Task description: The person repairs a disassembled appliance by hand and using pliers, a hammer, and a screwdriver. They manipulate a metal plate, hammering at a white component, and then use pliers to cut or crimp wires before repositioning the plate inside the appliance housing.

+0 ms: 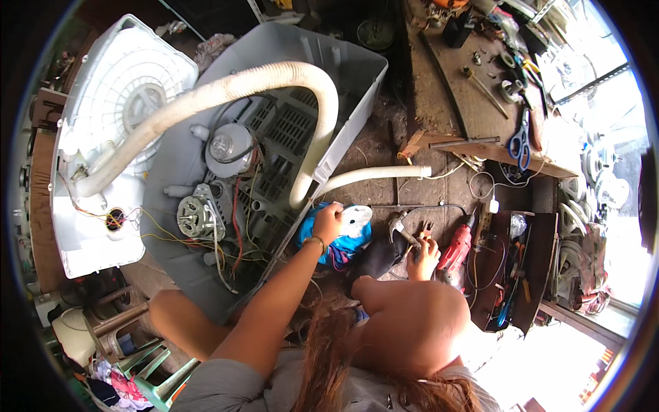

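Observation:
My left hand is closed on the edge of a pale, roundish metal part with holes. That part rests over a bright blue cloth or bag on the floor, beside the washing machine's grey body. My right hand is wrapped around the handle of a hammer, whose head points toward the metal part without touching it. A black shoe stands between my hands. Just right of my right hand lies a red power drill.
The upturned grey washing machine body holds a motor and loose wires. A ribbed hose arches from the white panel. Blue scissors lie on the wooden bench. A tool box stands right.

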{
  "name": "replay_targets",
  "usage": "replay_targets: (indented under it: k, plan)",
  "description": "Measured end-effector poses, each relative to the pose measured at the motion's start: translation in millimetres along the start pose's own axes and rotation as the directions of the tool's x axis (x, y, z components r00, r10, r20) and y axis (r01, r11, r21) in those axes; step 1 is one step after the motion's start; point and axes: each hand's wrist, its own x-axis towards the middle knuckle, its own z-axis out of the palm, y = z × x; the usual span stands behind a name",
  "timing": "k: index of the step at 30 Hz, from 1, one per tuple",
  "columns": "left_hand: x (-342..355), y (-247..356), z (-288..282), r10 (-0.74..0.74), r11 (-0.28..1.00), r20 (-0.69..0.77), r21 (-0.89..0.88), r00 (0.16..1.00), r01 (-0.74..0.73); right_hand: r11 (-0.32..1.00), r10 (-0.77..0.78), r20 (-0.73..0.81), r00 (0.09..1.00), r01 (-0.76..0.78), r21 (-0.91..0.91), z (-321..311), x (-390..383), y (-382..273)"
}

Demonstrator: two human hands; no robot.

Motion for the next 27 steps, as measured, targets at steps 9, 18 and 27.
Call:
replay_targets:
  k: [9, 18, 27]
  plan:
    - [-80, 144, -153, -0.195, 0.246, 0.222, -0.932, 0.955, 0.267, 0.603, 0.135, -0.028, 0.990, -0.060, 0.795, -122, 72, 2]
    - [-140, 191, -217, -0.029, 0.168, -0.005, -0.986, 1.000, 0.000, 0.303, -0.048, -0.306, 0.951, 0.306, 0.903, -311, 51, -197]
    - [-188, 207, -237, -0.012, 0.139, -0.095, -0.986, 0.995, -0.093, -0.039, -0.383, 0.209, 0.900, -0.242, 0.970, -223, -19, -264]
